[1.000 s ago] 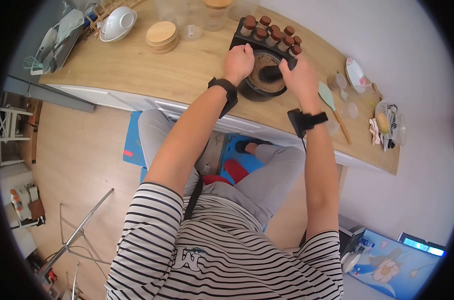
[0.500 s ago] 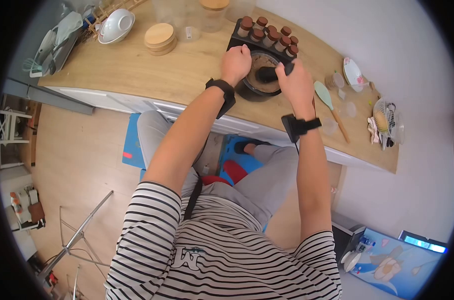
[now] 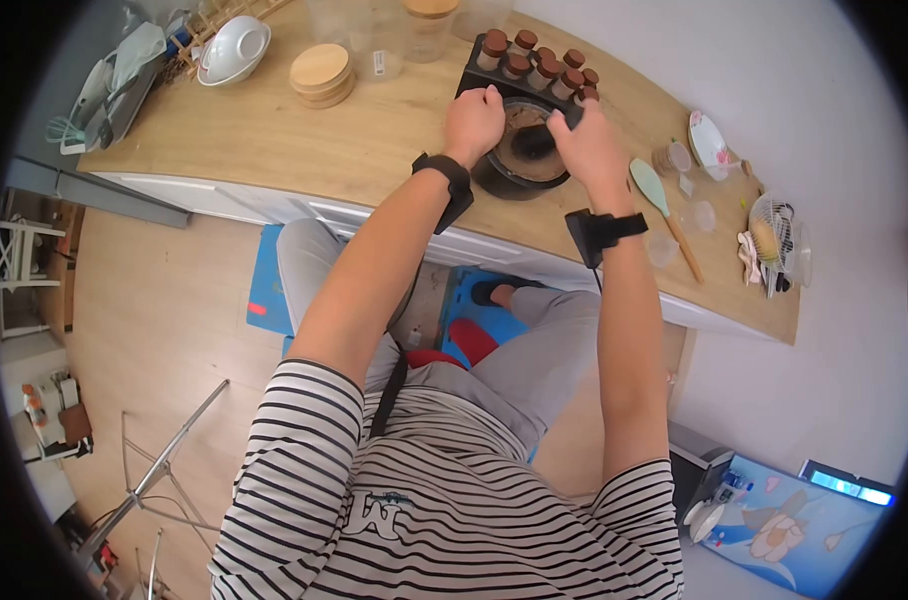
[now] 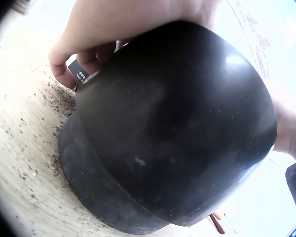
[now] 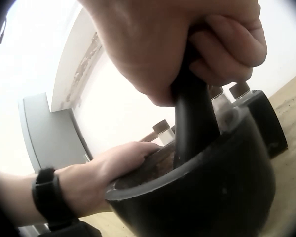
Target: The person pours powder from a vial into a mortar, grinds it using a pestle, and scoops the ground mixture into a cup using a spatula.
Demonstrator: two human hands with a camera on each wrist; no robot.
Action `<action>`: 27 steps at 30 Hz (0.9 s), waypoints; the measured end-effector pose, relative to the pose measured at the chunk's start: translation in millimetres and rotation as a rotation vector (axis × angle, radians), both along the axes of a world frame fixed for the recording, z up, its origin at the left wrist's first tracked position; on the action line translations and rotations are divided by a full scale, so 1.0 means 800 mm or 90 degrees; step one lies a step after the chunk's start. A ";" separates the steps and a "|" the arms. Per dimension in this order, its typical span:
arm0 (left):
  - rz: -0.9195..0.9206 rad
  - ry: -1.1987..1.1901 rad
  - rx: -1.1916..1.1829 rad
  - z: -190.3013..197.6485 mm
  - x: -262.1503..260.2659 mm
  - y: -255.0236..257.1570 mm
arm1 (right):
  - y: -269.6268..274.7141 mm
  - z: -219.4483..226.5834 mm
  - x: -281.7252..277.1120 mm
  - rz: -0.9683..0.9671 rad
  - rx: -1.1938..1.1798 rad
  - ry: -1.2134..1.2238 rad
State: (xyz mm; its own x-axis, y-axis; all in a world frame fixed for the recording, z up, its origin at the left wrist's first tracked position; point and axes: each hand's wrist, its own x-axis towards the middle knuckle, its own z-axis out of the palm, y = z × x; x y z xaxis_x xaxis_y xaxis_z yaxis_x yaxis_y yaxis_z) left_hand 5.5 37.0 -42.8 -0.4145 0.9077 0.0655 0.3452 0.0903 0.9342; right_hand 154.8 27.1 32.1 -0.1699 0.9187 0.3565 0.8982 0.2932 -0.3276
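A black mortar [image 3: 510,185] stands on the wooden counter, with brown ground matter [image 3: 523,115] inside. My left hand [image 3: 474,126] holds the mortar at its left rim; in the left wrist view the fingertips [image 4: 65,78] curl round its far side. In my right hand [image 3: 594,155] is the black pestle [image 5: 195,118], the fist wrapped round its upper end. The pestle's lower end dips into the bowl, leaning toward the left. Brown crumbs [image 4: 59,101] lie on the counter beside the mortar's foot.
Right behind the mortar is a black rack of spice jars [image 3: 544,72] with brown lids. A green spatula [image 3: 664,205] lies to the right, near a floral dish [image 3: 709,145] and a wire basket [image 3: 769,225]. Leftward are a wooden-lidded jar [image 3: 322,77] and white bowls [image 3: 236,50].
The right hand and pestle swing a little within the mortar, shifting slightly left and then away from the body. The left hand keeps its hold on the rim.
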 end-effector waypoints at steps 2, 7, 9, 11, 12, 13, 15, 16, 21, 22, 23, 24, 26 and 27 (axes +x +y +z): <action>-0.015 -0.004 -0.013 -0.002 -0.002 0.002 | -0.009 -0.004 0.021 -0.050 -0.073 0.012; 0.005 -0.010 -0.009 -0.006 -0.001 0.004 | -0.068 -0.011 -0.010 0.085 0.033 -0.096; -0.001 -0.001 -0.003 -0.007 0.001 0.004 | -0.070 -0.012 -0.020 0.157 0.116 -0.156; -0.002 -0.024 0.027 -0.008 0.000 0.004 | -0.049 -0.002 -0.028 0.254 0.152 -0.199; 0.003 -0.024 0.031 -0.008 0.000 0.004 | -0.030 -0.004 -0.028 0.232 0.099 -0.151; 0.001 -0.024 0.034 -0.008 0.000 0.005 | -0.013 -0.005 -0.024 0.229 0.102 -0.151; -0.003 0.001 0.021 -0.006 -0.001 0.003 | 0.017 -0.006 -0.004 0.117 0.016 -0.035; -0.002 0.001 0.023 -0.004 0.000 0.002 | 0.026 -0.008 0.007 0.059 -0.062 0.005; 0.000 -0.008 -0.015 -0.002 -0.001 0.001 | -0.033 0.005 0.012 -0.016 -0.108 -0.013; 0.001 -0.008 -0.017 -0.004 -0.002 0.002 | -0.052 0.013 -0.002 0.001 -0.089 -0.038; 0.005 -0.009 0.001 -0.008 -0.002 0.004 | -0.064 0.014 -0.014 0.013 -0.071 -0.062; 0.006 -0.007 0.021 -0.010 0.000 0.005 | -0.068 0.010 -0.024 0.008 -0.072 -0.058; -0.010 -0.033 0.015 -0.014 -0.001 0.009 | -0.068 0.004 -0.037 0.199 0.082 -0.190; -0.019 -0.063 0.009 -0.016 -0.003 0.009 | -0.059 -0.001 -0.037 0.194 0.083 -0.187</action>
